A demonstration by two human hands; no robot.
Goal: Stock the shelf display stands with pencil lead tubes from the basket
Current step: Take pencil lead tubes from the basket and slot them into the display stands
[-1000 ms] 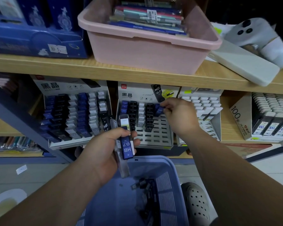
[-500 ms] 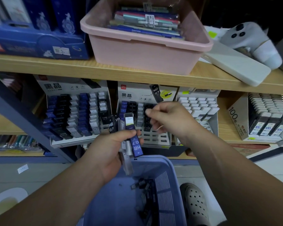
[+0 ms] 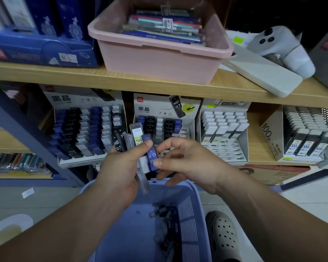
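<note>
Left grip [image 3: 119,167] clasps a fan of tubes [image 3: 136,135] above the basket [image 3: 187,210]; right grip [image 3: 186,163] pinches the blue tube [image 3: 152,157]. Draw it out lengthwise without loosening the rest, then seat it in an empty stand [image 3: 155,108] slot.

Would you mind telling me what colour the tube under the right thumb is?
Dark blue tube with white 0.7 lettering, clearest in the head view.

We face a wooden shelf board [image 3: 55,74] that runs across the whole view (pale grain, softly lit). Beneath it on the left a dark blue metal brace [image 3: 23,129] slants down toward a blue base rail [image 3: 27,183]. Below we see a pale floor [image 3: 55,205], where a small white paper scrap [image 3: 27,192] lies.
</note>
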